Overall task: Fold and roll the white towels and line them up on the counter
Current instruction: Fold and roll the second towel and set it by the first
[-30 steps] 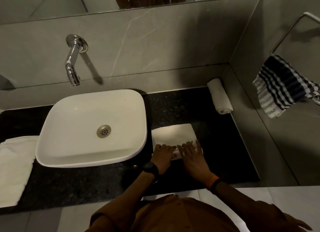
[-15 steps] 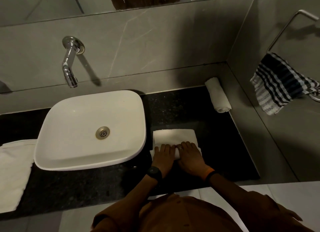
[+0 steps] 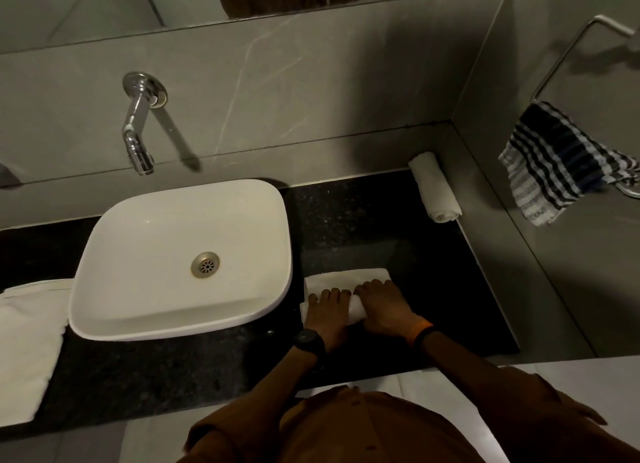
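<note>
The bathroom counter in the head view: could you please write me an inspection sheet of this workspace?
Surface: black speckled stone counter, white square basin on it.
Job's things: half-rolled white towel under both hands; finished white towel roll by the right wall; flat white towels left of basin.
Clutter: nothing seen.
Hands: left hand and right hand pressing the roll.
Cables: nothing seen.
Surroundings: chrome wall tap, checked cloth on a metal ring, mirror.

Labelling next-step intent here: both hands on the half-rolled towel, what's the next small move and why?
Probably keep rolling it away from the body: the left hand and right hand press on the half-rolled white towel, and a flat strip of it lies unrolled beyond the fingers. The finished white towel roll lies by the right wall.
</note>
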